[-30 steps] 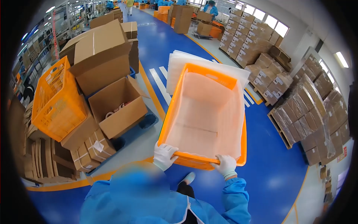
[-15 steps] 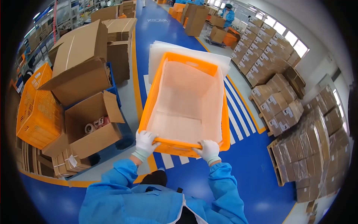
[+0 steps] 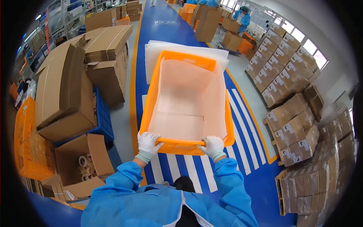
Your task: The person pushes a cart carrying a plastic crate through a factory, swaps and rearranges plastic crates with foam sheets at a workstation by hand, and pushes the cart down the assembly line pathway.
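In front of me is an orange plastic crate (image 3: 150, 102), its inside lined with pale translucent foam sheet (image 3: 177, 94). White foam sheets (image 3: 150, 62) stick out beyond its far end. My left hand (image 3: 148, 143), in a white glove, grips the near rim at the left corner. The gloved right hand (image 3: 212, 146) is closed over the same rim further right. Fingers of both hands curl over the edge, and their tips are partly hidden. No items show on the crate's lined bottom.
Left of the aisle stand stacked flat cartons (image 3: 62, 81), an open box (image 3: 81, 162) with tape rolls, and another orange crate (image 3: 32, 140). Pallets of cartons (image 3: 293, 142) line the right side. A person in blue (image 3: 242, 18) stands far back. White stripes (image 3: 242, 132) cross the blue floor.
The surroundings have shifted closer and outward as I moved forward along the aisle; more floor stripes now show beneath the crate. Both hands keep their hold on the rim.
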`<state>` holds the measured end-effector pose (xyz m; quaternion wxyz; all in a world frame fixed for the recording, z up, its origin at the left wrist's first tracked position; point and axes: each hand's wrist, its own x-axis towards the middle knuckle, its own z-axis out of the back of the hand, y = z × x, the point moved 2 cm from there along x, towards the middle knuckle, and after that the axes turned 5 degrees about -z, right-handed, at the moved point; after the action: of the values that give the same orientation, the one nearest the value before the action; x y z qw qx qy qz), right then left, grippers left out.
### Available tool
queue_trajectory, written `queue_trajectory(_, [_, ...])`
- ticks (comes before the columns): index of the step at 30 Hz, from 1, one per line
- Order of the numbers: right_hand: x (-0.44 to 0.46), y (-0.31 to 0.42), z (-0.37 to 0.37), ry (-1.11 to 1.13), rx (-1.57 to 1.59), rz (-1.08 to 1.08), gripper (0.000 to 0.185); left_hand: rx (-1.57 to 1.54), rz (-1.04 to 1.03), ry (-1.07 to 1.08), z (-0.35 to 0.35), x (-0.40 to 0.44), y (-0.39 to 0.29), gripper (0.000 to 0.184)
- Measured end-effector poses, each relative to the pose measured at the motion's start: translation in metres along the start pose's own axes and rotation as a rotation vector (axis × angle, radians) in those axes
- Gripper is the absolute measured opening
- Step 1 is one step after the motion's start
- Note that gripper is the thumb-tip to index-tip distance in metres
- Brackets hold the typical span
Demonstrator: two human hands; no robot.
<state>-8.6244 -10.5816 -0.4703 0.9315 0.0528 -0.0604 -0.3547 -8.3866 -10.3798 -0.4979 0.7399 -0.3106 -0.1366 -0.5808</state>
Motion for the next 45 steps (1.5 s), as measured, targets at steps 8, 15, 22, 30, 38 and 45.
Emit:
queue_trajectory(8, [0.255, -0.063, -0.015, 0.044, -0.002, 0.091, 0.037, 0.035, 0.005, -0.072, -0.106, 0.188, 0.107, 0.035])
queue_trajectory(15, [0.491, -0.1, -0.03, 0.064, 0.003, 0.108, 0.036, 0.121, 0.05, -0.038, -0.191, 0.358, 0.215, 0.034])
queue_trajectory(22, [0.72, -0.123, -0.047, -0.005, 0.036, 0.124, 0.034, 0.116, 0.118, -0.005, -0.275, 0.531, 0.34, 0.036])
queue_trajectory(30, [0.964, -0.138, -0.072, -0.043, 0.015, 0.167, 0.039, 0.063, 0.082, -0.062, -0.355, 0.715, 0.484, 0.039])
queue_trajectory(38, [1.214, -0.161, -0.098, -0.038, 0.031, 0.211, 0.047, 0.107, 0.053, -0.06, -0.435, 0.898, 0.625, 0.038])
queue_trajectory(45, [1.459, -0.18, -0.114, -0.041, 0.029, 0.261, 0.046, 0.12, 0.152, -0.03, -0.52, 1.069, 0.759, 0.033])
